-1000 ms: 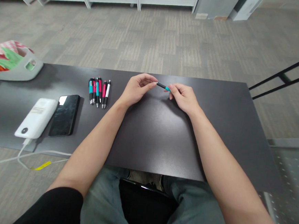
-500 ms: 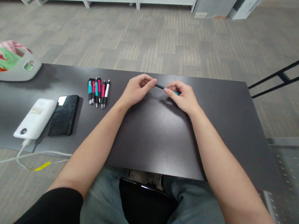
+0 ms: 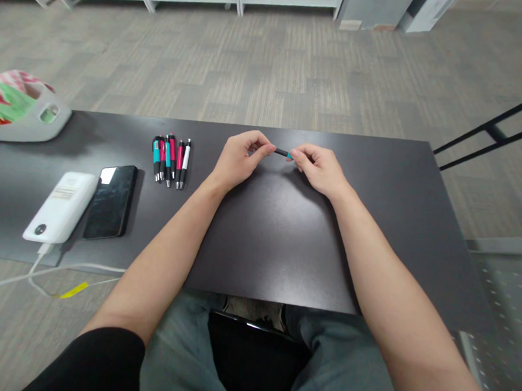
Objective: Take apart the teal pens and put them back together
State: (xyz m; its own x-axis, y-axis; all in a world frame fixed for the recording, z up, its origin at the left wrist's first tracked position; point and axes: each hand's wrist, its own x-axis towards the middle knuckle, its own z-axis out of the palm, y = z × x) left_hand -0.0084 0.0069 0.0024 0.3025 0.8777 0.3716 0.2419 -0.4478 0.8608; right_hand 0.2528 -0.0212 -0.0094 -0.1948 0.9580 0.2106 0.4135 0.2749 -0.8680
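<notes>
A: Where's the pen (image 3: 281,152)?

B: Between the two hands, held above the tabletop (image 3: 275,245) near its far edge. The dark section bridges the gap, with a bit of turquoise at the right.

A: And each hand?

B: The left hand (image 3: 244,160) pinches the dark end between thumb and fingers. The right hand (image 3: 320,169) pinches the turquoise part the same way. How much of the barrel sits inside the right fingers, I can't tell.

A: What worries you?

B: Slipping, mainly. Both grips look like fingertip pinches on a thin, round barrel, so a twist or pull with uneven pressure could let one end go. With the far edge so near, a dropped pen might roll off onto the floor (image 3: 293,71).

A: Could it come apart?

B: Possibly — if the barrel is made in sections, a hard tug could part them suddenly, and a small piece could shoot away. I can't see any joint from here.

A: Anything nearby at risk?

B: The six pens (image 3: 169,158) lie side by side to the left, well apart from the hands. A careless sweep of the left forearm (image 3: 167,242) could scatter them. The black phone (image 3: 110,202) lies farther left, just beside the white device (image 3: 61,207) with its cable (image 3: 33,271); a snag there seems less likely.
</notes>
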